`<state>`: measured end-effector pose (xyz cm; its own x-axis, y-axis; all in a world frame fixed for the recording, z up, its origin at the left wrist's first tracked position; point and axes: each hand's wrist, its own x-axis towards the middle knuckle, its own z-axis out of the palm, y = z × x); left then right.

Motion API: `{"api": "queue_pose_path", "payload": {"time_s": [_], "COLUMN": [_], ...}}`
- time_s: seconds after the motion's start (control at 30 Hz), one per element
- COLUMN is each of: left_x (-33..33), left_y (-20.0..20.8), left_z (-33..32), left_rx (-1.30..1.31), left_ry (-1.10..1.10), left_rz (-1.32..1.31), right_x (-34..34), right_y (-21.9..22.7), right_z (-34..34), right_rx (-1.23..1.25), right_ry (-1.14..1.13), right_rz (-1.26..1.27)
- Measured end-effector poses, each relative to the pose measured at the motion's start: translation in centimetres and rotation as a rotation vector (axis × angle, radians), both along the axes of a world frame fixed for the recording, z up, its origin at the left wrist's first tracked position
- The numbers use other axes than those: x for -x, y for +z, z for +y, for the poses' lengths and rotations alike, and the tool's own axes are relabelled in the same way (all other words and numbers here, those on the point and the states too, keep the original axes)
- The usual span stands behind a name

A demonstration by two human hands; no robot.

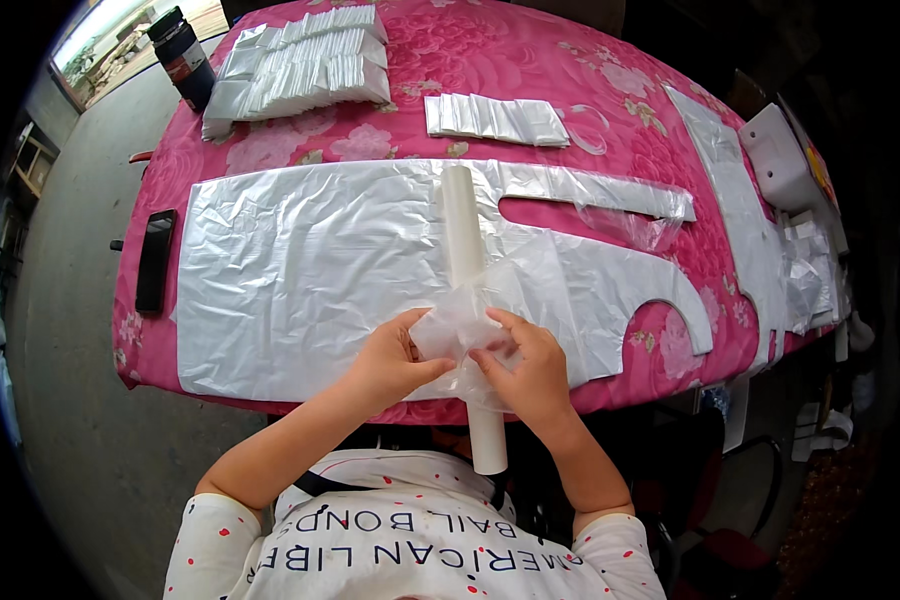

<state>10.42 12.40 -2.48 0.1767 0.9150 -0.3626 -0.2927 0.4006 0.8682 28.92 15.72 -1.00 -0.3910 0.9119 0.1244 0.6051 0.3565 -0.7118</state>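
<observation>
Both my hands pinch a thin, clear plastic bag (pixel 455 320), crumpled between them above the table's near edge. My left hand (pixel 395 355) is closed on its left side, thumb pointing inward. My right hand (pixel 525 365) grips the other side with thumb and fingertips. Beneath the bag lies a long white tube (pixel 460 215), pointing away from me, its near end sticking out past the table edge. Under the tube spreads a flat stack of white plastic sheets (pixel 290 270), with cut-out curves and a long strap-like strip on the right.
A pink flowered cloth (pixel 450 45) covers the table. Folded white plastic packs (pixel 310 70) and a smaller row of them (pixel 495 120) lie at the back. A dark jar (pixel 182 62) and a black phone (pixel 156 262) are at left. At right lie more plastic sheets (pixel 725 170) and a white container (pixel 773 157).
</observation>
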Motion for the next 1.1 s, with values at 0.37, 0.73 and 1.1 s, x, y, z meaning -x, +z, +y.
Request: {"api": "queue_pose_path", "payload": {"time_s": [0.37,0.73,1.1], "left_x": [1.5,3.9,22.6], "left_y": [-1.2,-1.9,0.6], "left_z": [0.4,0.9,-2.2], "left_rx": [0.016,0.151,0.215], "left_ry": [-0.077,-0.063,0.078], "left_rz": [0.120,0.010,0.500], "right_x": [-18.9,-10.3,-3.9], "right_y": [-1.1,0.9,0.1], "right_z": [9.6,-1.3,-6.5], "right_rx": [0.379,0.095,0.775], "right_ry": [-0.422,-0.295,0.017], "right_rz": [0.539,-0.026,-0.131]}}
